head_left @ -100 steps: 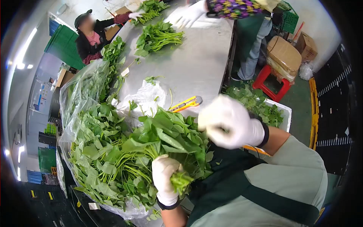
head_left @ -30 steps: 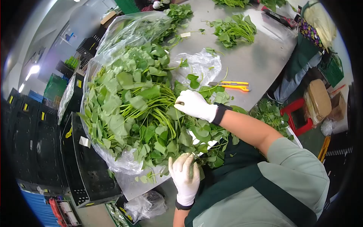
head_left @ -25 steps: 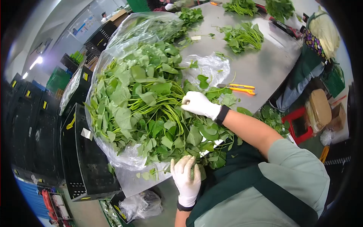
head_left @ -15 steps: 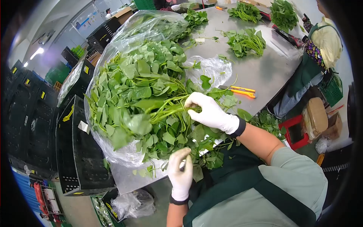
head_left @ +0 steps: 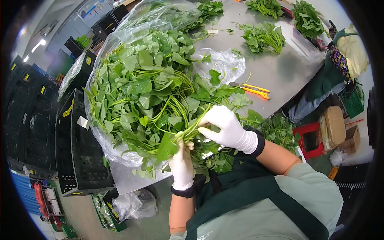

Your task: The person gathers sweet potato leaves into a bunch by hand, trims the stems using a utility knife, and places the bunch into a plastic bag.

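A big heap of leafy green stems [head_left: 136,84] lies in an opened clear plastic bag [head_left: 110,150] on the metal table. My right hand [head_left: 230,130], in a white glove, pinches a few long stems between thumb and fingers at the near right side of the heap. Lower and to the left, my left hand [head_left: 183,166], also gloved, closes around the same stems, with a broad leaf in front of its fingers. Short leafy pieces hang at the table edge beneath both hands.
An orange-handled cutting tool [head_left: 256,92] and crumpled clear plastic [head_left: 224,64] lie on the metal table [head_left: 280,76]. Bunches of greens [head_left: 264,38] rest farther back. Black crates [head_left: 82,160] stand at left. Another person [head_left: 340,60] stands at right near a red stool [head_left: 310,142].
My left hand has risen from below the heap and closed on the stems. My right hand has moved slightly down and right, still pinching stems. The blurred leaves have swung down.
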### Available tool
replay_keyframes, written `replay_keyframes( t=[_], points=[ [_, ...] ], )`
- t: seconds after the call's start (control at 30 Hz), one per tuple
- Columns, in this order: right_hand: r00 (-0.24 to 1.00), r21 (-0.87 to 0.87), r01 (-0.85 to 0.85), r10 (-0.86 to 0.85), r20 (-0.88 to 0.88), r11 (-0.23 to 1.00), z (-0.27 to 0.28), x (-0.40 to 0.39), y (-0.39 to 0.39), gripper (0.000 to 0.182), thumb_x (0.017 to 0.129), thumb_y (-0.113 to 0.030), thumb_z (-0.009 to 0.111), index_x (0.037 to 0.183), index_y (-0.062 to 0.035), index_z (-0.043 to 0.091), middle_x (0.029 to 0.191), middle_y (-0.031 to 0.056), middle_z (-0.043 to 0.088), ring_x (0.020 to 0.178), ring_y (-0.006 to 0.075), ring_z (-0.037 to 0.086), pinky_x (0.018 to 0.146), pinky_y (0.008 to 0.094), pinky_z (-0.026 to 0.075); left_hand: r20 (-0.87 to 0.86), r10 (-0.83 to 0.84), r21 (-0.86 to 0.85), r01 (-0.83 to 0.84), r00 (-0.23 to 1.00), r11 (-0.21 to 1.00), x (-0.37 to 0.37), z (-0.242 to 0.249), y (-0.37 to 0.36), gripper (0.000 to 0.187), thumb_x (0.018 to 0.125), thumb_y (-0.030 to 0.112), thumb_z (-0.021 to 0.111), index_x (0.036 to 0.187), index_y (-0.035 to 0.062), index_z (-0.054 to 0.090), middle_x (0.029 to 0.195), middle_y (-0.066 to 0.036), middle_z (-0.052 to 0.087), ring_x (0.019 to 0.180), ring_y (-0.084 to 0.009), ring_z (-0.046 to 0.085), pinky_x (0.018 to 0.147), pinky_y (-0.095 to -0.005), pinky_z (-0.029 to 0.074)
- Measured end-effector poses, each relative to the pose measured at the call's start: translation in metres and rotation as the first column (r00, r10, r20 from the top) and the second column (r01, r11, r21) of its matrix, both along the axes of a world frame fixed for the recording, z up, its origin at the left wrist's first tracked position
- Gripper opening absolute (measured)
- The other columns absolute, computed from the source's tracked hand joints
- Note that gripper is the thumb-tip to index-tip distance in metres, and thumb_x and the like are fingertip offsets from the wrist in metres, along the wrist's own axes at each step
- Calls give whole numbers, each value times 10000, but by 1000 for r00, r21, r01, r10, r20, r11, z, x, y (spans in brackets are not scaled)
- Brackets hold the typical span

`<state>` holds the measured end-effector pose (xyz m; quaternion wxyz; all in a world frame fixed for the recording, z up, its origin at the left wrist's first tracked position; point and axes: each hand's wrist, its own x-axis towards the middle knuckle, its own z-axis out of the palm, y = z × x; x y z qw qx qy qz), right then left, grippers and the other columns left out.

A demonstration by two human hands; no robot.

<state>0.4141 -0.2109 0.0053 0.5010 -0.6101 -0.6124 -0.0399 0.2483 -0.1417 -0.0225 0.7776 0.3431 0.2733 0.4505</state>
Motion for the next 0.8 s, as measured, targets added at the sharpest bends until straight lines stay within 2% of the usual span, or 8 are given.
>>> replay_keyframes(
  t=[0.23, 0.3, 0.37, 0.43, 0.57, 0.63, 0.67, 0.8],
  points=[
    [982, 70, 66, -77, 175, 995, 16, -14, 12, 225, 707, -200, 748, 900, -137, 652, 955, 9, 627, 931, 239, 557, 834, 387, 404, -243, 96, 203, -46, 965, 978, 0, -6, -2, 249, 901, -7, 597, 1145, 9, 552, 1052, -65, 604, 848, -114, 570, 752, -249, 472],
    [980, 34, 57, -62, 191, 998, 5, -8, 17, 214, 715, -218, 733, 891, -139, 640, 978, 5, 617, 977, 238, 535, 865, 400, 385, -256, 131, 249, -66, 958, 966, 3, -3, -3, 231, 900, 10, 601, 1129, 10, 567, 1024, -57, 621, 810, -107, 574, 721, -243, 469],
    [980, -184, -4, 41, 196, 983, -4, 2, 19, 187, 722, -199, 723, 863, -127, 623, 946, 12, 611, 960, 245, 536, 864, 408, 386, -264, 171, 295, -89, 949, 951, 4, -3, -4, 215, 898, 28, 604, 1112, 12, 583, 997, -48, 637, 772, -101, 578, 691, -237, 466],
    [984, -148, -18, 44, 173, 989, -2, 6, 22, 161, 730, -174, 709, 829, -104, 603, 907, 24, 607, 921, 260, 545, 840, 416, 400, -321, 139, 295, -41, 937, 955, 3, -5, -4, 193, 898, 28, 604, 1088, 7, 588, 959, -41, 635, 747, -95, 570, 689, -236, 464],
    [984, -57, -167, 163, -77, 984, 1, 6, 23, 113, 849, -174, 629, 858, -70, 586, 789, 75, 602, 750, 232, 582, 732, 376, 456, -285, 53, 235, 17, 957, 972, 0, -18, 3, 148, 905, 45, 601, 1049, 15, 587, 915, -40, 631, 716, -95, 562, 674, -238, 461],
    [762, -45, -277, 190, -619, 960, 10, 7, 19, 131, 918, -178, 587, 909, -49, 563, 829, 68, 648, 719, 149, 589, 704, 311, 479, -278, 58, 221, 5, 959, 975, 1, -14, 5, 127, 910, 43, 585, 1036, 26, 574, 908, -43, 613, 721, -103, 559, 669, -247, 465],
    [625, 4, -329, 221, -749, 944, 26, 13, 16, 150, 962, -182, 542, 953, -32, 540, 864, 61, 665, 712, 86, 572, 691, 249, 477, -252, 27, 181, 20, 967, 983, -1, -18, 8, 128, 912, 37, 576, 1039, 27, 564, 912, -41, 602, 732, -109, 558, 669, -253, 467],
    [583, 23, -281, 190, -790, 959, 31, 39, 14, 157, 983, -181, 492, 989, -25, 513, 887, 68, 652, 644, 63, 536, 614, 210, 451, -206, -17, 100, 38, 978, 994, -3, -17, 12, 141, 915, 17, 551, 1055, 29, 535, 943, -44, 576, 782, -132, 555, 685, -274, 473]
  ],
)
